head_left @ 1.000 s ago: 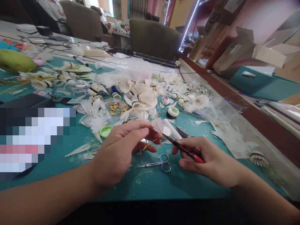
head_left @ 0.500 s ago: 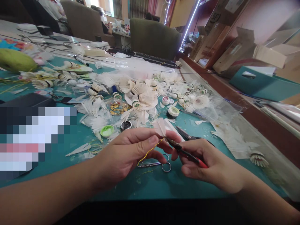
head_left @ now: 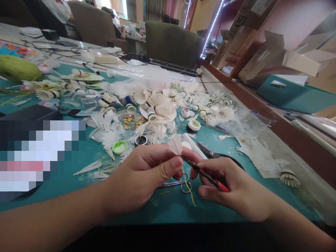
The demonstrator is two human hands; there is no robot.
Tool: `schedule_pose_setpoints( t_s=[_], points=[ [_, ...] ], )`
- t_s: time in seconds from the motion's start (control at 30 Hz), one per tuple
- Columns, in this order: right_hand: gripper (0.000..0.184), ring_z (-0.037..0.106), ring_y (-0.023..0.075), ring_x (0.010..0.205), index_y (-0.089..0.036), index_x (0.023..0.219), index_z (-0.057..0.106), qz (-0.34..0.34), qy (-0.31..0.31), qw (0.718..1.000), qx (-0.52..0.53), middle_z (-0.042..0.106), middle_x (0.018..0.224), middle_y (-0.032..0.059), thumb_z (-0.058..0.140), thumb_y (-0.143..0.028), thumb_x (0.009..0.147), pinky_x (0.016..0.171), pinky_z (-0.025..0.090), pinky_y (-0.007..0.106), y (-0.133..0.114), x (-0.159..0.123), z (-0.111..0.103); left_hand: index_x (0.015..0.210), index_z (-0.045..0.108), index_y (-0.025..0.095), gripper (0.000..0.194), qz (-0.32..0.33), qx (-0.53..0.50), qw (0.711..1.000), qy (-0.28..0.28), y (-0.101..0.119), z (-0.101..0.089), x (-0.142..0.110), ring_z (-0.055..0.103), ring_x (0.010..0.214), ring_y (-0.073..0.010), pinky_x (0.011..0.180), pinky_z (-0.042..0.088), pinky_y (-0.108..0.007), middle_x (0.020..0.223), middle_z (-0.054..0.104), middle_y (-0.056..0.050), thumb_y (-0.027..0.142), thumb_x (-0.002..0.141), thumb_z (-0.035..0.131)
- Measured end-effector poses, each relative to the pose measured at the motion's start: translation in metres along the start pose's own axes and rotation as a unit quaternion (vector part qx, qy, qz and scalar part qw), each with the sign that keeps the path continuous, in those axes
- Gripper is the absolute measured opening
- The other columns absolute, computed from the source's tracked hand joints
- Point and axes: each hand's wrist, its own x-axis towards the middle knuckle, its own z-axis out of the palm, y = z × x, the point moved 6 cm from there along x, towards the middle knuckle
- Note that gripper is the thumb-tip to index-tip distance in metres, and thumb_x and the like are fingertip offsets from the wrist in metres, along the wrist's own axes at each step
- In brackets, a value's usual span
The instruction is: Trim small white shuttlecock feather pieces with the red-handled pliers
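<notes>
My left hand (head_left: 143, 178) pinches a small trimmed white feather (head_left: 175, 145) upright between thumb and fingers. From its base a thin yellow wire (head_left: 191, 195) hangs down to the right. Fingers of my right hand (head_left: 236, 190) are wrapped round red-handled pliers (head_left: 222, 186). The dark pliers' jaws reach the base of the feather; whether they grip the wire I cannot tell. Below the hands lie small silver scissors (head_left: 186, 188), partly hidden by my left hand. Larger black-handled scissors (head_left: 210, 152) rest just beyond my right hand.
Shuttlecocks (head_left: 151, 115) and loose feathers (head_left: 105, 126) crowd the green mat (head_left: 183, 215). Open pots of green paint (head_left: 120, 147) and black paint (head_left: 141, 140) stand past my left hand. A dark pouch (head_left: 34, 113) lies at left; cardboard boxes (head_left: 262, 63) and a teal box (head_left: 296, 92) stand at right.
My left hand has brought the feather upright against the pliers' tip. The yellow wire, earlier pointing down to the left, now hangs down to the right. The pliers stay in my right hand.
</notes>
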Motion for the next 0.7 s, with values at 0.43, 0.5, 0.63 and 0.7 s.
schedule_pose_setpoints(
  t_s=[0.43, 0.5, 0.63, 0.7],
  points=[
    [0.032, 0.031, 0.0107, 0.065, -0.020, 0.084, 0.060, -0.008, 0.049, 0.999, -0.023, 0.039, 0.070, -0.0065, 0.078, -0.046, 0.088, 0.055, 0.027, 0.026, -0.004, 0.003, 0.004, 0.110, 0.078, 0.019, 0.022, 0.040, 0.220, 0.972, 0.075, 0.009, 0.000, -0.005, 0.067, 0.072, -0.0118, 0.067, 0.054, -0.019, 0.084, 0.076, -0.001, 0.032, 0.102, 0.062],
    [0.031, 0.031, 0.0107, 0.064, -0.020, 0.085, 0.061, -0.015, 0.053, 0.998, -0.040, 0.039, 0.069, -0.0066, 0.078, -0.045, 0.088, 0.055, 0.027, 0.026, -0.006, 0.003, 0.004, 0.100, 0.079, 0.017, 0.025, 0.030, 0.210, 0.974, 0.077, 0.008, 0.000, -0.005, 0.067, 0.070, -0.0127, 0.065, 0.055, -0.020, 0.078, 0.074, -0.002, 0.035, 0.102, 0.062],
    [0.033, 0.030, 0.0102, 0.062, -0.020, 0.081, 0.057, -0.022, 0.062, 0.996, -0.062, 0.038, 0.066, -0.0072, 0.079, -0.044, 0.087, 0.054, 0.026, 0.025, -0.009, 0.004, 0.003, 0.092, 0.079, 0.016, 0.026, 0.020, 0.211, 0.973, 0.089, 0.010, 0.000, -0.006, 0.066, 0.067, -0.0126, 0.063, 0.054, -0.019, 0.071, 0.072, -0.001, 0.033, 0.101, 0.061],
    [0.034, 0.030, 0.0101, 0.061, -0.020, 0.080, 0.057, -0.022, 0.060, 0.996, -0.060, 0.039, 0.065, -0.0072, 0.079, -0.045, 0.087, 0.053, 0.026, 0.025, -0.010, 0.004, 0.005, 0.088, 0.079, 0.015, 0.026, 0.031, 0.240, 0.966, 0.096, 0.013, 0.001, -0.006, 0.064, 0.063, -0.0118, 0.060, 0.052, -0.019, 0.066, 0.069, 0.000, 0.028, 0.100, 0.060]
  ],
)
